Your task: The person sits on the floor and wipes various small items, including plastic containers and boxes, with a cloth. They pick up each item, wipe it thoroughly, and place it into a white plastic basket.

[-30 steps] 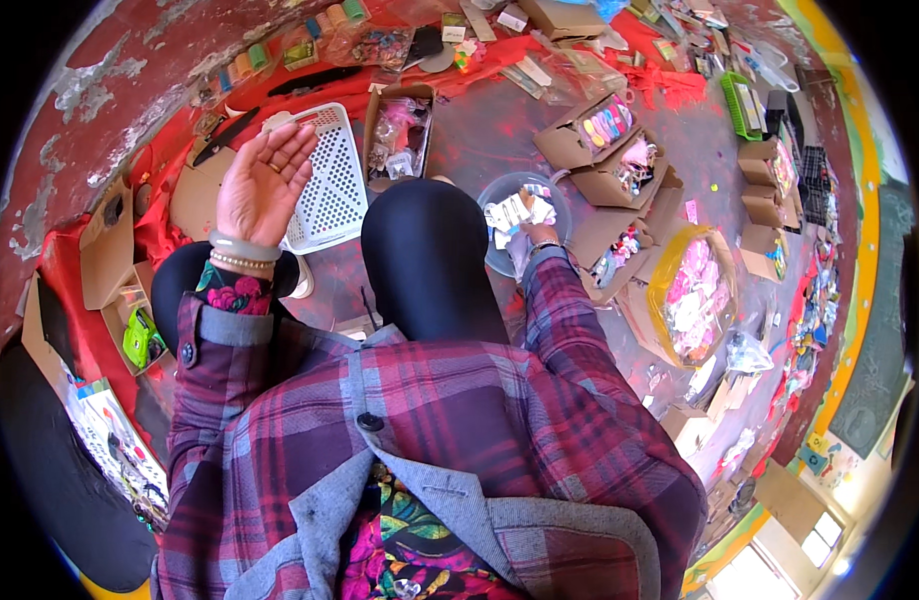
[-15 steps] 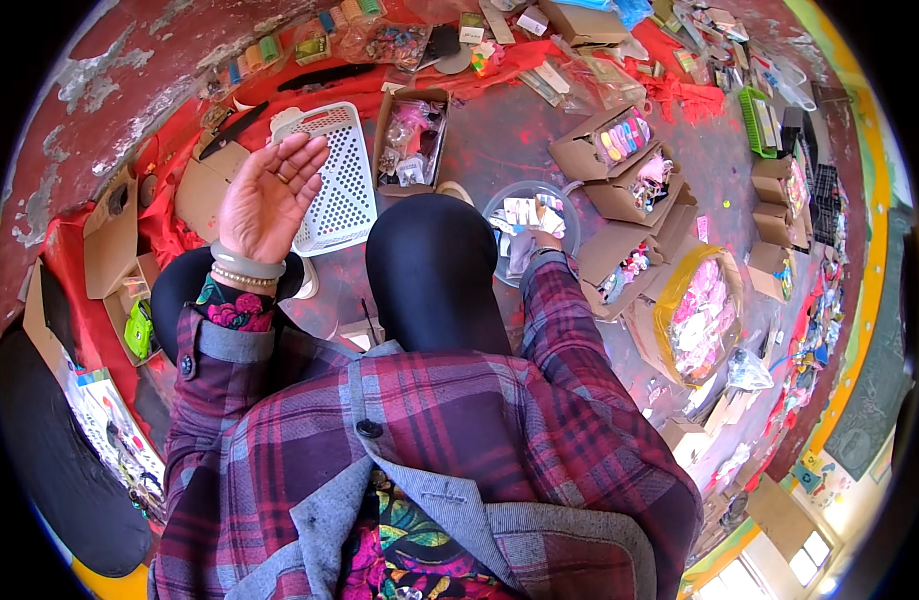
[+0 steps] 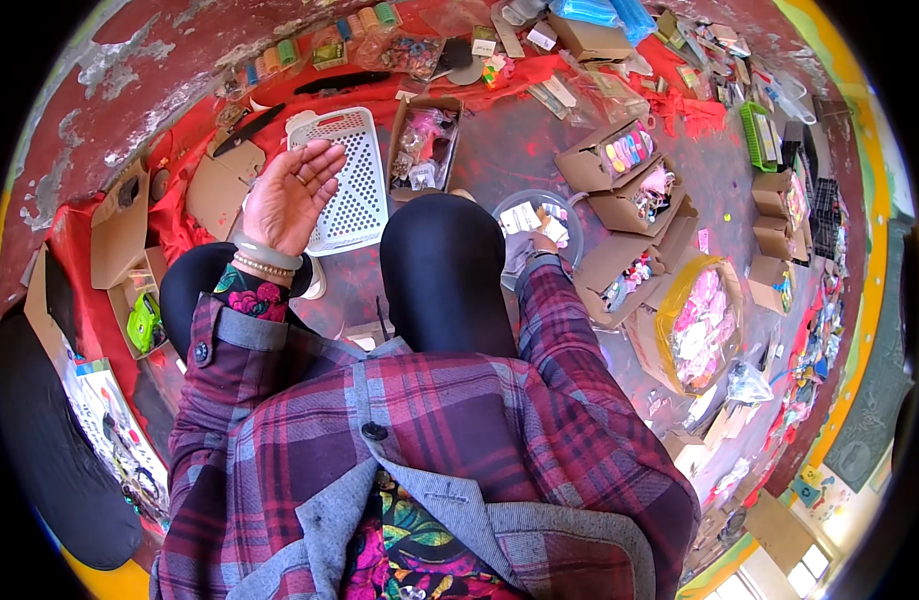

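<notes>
Location: we find the round clear tub [image 3: 577, 222] on the floor [image 3: 515, 150], well in from the floor's far edge along the red wall [image 3: 145, 60], just beside the right knee [image 3: 443, 265] and near the open cardboard boxes [image 3: 582, 172]. It contains white cards [image 3: 521, 217] and small coloured pieces that we cannot identify.

Hand state: the right hand [image 3: 547, 243] is at the tub's near side, against a crumpled grey piece [image 3: 517, 249]. Its fingertips are hidden, so we cannot tell whether they pinch anything. The left hand [image 3: 294, 197] is raised, palm up, fingers loosely spread and holding nothing; in our view it overlaps the side of the white basket [image 3: 355, 175], which lies nearer the floor's far edge.

Handling: we judge the cards to be light and fairly stiff, liable to bend at the corners and to slide over one another. We would take each by its free edge, between thumb and forefinger, with slight pressure. The grey piece looks soft and limp; we would gather it at a fold. The tub appears to be thin plastic, light, smooth and possibly slippery. We would hold it by opposite sides of the rim and keep it level, as the loose contents may shift.
</notes>
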A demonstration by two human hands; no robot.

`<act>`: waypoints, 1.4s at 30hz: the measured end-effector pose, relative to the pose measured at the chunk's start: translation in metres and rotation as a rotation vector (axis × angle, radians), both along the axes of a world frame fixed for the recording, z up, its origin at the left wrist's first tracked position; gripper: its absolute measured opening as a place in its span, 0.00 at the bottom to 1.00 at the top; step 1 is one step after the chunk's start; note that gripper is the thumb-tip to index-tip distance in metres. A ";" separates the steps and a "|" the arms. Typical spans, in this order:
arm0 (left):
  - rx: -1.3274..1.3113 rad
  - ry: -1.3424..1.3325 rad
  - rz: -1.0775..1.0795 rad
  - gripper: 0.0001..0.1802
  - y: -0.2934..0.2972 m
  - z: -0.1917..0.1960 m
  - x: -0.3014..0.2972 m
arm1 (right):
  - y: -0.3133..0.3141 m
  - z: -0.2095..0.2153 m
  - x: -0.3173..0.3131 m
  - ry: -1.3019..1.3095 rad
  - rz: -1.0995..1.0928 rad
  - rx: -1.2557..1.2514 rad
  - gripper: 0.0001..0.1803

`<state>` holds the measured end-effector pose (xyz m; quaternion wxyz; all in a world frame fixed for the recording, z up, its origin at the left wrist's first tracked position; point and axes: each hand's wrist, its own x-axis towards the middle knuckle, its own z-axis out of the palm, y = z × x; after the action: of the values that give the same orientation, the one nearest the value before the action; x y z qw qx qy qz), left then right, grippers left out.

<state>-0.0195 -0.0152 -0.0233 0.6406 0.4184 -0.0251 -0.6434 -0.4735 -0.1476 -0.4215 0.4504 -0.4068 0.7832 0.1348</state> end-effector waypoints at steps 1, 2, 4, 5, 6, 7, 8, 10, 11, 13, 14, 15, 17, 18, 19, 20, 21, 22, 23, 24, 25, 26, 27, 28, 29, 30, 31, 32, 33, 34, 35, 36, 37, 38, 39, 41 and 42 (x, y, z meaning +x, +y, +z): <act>0.012 -0.004 0.002 0.19 0.002 0.000 0.000 | 0.006 0.005 0.010 0.000 0.040 -0.021 0.29; 0.023 -0.006 0.005 0.19 0.003 0.002 0.000 | 0.011 0.014 0.018 0.001 0.080 -0.043 0.29; 0.018 0.008 -0.015 0.19 0.000 0.003 -0.002 | 0.013 0.027 0.013 0.063 0.089 -0.084 0.26; 0.019 0.011 -0.024 0.19 -0.001 0.004 -0.003 | 0.016 0.037 0.011 0.112 0.195 -0.100 0.24; 0.015 0.010 -0.028 0.19 -0.001 0.005 -0.004 | 0.016 0.048 0.013 0.163 0.304 -0.121 0.22; 0.021 0.008 -0.030 0.19 -0.001 0.006 -0.005 | 0.015 0.061 0.012 0.234 0.511 -0.142 0.20; 0.023 0.007 -0.032 0.19 -0.001 0.008 -0.006 | 0.013 0.076 0.011 0.308 0.719 -0.166 0.18; 0.007 0.013 -0.048 0.20 -0.005 0.010 -0.010 | 0.009 0.101 -0.005 0.296 0.633 -0.336 0.15; -0.005 0.012 -0.053 0.20 -0.006 0.012 -0.012 | 0.007 0.116 -0.011 0.289 0.594 -0.422 0.14; -0.023 0.007 -0.057 0.20 -0.001 0.014 -0.014 | 0.004 0.162 -0.002 -0.100 0.333 -0.646 0.11; -0.044 0.014 -0.075 0.20 -0.003 0.013 -0.016 | 0.002 0.183 0.001 -0.450 -0.085 -0.669 0.10; -0.069 0.020 -0.091 0.20 -0.005 0.013 -0.017 | -0.004 0.207 0.007 -0.797 -0.505 -0.665 0.09; -0.079 -0.006 -0.111 0.20 -0.006 0.017 -0.023 | -0.012 0.279 0.039 -1.247 -0.608 -0.557 0.08; -0.118 -0.029 -0.145 0.20 -0.006 0.016 -0.024 | -0.010 0.330 0.068 -1.338 -0.542 -0.558 0.08; -0.158 -0.050 -0.183 0.20 -0.006 0.017 -0.026 | -0.006 0.376 0.093 -1.425 -0.476 -0.561 0.08; -0.223 -0.091 -0.228 0.20 -0.007 0.026 -0.035 | -0.005 0.402 0.103 -1.457 -0.417 -0.537 0.08; -0.337 -0.140 -0.279 0.23 -0.009 0.028 -0.041 | -0.008 0.414 0.114 -1.454 -0.327 -0.557 0.09; -0.402 -0.136 -0.269 0.26 -0.010 0.031 -0.048 | -0.004 0.437 0.134 -1.482 -0.298 -0.527 0.08; -0.469 -0.132 -0.261 0.30 -0.010 0.035 -0.055 | 0.004 0.459 0.155 -1.507 -0.270 -0.499 0.08; -0.520 -0.097 -0.249 0.33 -0.010 0.040 -0.060 | 0.007 0.468 0.173 -1.548 -0.226 -0.456 0.07; -0.570 -0.064 -0.236 0.36 -0.010 0.046 -0.063 | 0.011 0.474 0.190 -1.588 -0.182 -0.410 0.07; -0.631 -0.083 -0.214 0.39 -0.009 0.049 -0.065 | 0.018 0.480 0.208 -1.579 -0.195 -0.385 0.07; -0.672 -0.014 -0.154 0.36 -0.009 0.055 -0.065 | 0.026 0.484 0.226 -1.602 -0.220 -0.314 0.07; -0.699 0.056 -0.092 0.33 -0.006 0.062 -0.063 | 0.038 0.492 0.245 -1.605 -0.230 -0.266 0.07; -0.732 0.134 -0.032 0.30 -0.004 0.069 -0.061 | 0.047 0.499 0.259 -1.600 -0.239 -0.226 0.07; -0.734 0.177 0.012 0.27 -0.003 0.073 -0.054 | 0.049 0.494 0.267 -1.626 -0.231 -0.202 0.08; -0.699 0.202 0.058 0.26 -0.002 0.074 -0.045 | 0.050 0.487 0.274 -1.666 -0.248 -0.183 0.08; -0.659 0.232 0.106 0.25 0.000 0.070 -0.036 | 0.053 0.484 0.280 -1.655 -0.242 -0.229 0.08; -0.619 0.263 0.152 0.24 0.001 0.067 -0.027 | 0.056 0.482 0.284 -1.644 -0.237 -0.277 0.08; -0.573 0.286 0.182 0.23 0.000 0.065 -0.020 | 0.057 0.479 0.285 -1.614 -0.194 -0.370 0.08; -0.528 0.274 0.203 0.24 0.002 0.063 -0.015 | 0.058 0.476 0.284 -1.578 -0.154 -0.457 0.07; -0.484 0.264 0.222 0.24 0.003 0.061 -0.011 | 0.060 0.474 0.284 -1.540 -0.113 -0.545 0.07; -0.440 0.254 0.240 0.24 0.005 0.060 -0.008 | 0.061 0.473 0.284 -1.431 0.042 -0.798 0.06; -0.422 0.242 0.238 0.25 0.007 0.059 -0.007 | 0.064 0.475 0.284 -1.303 0.201 -1.040 0.06; -0.429 0.259 0.233 0.25 0.009 0.058 -0.006 | 0.067 0.479 0.285 -1.157 0.360 -1.273 0.06; -0.443 0.293 0.216 0.25 0.008 0.057 -0.007 | 0.076 0.484 0.292 -0.984 0.554 -1.629 0.09; -0.471 0.316 0.218 0.25 0.008 0.057 -0.009 | 0.080 0.484 0.294 -0.929 0.661 -1.726 0.11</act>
<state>-0.0290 -0.0073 0.0336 0.7811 0.1532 -0.0285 -0.6047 -0.1794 -0.0674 0.0626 0.2037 -0.7982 0.2112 -0.5261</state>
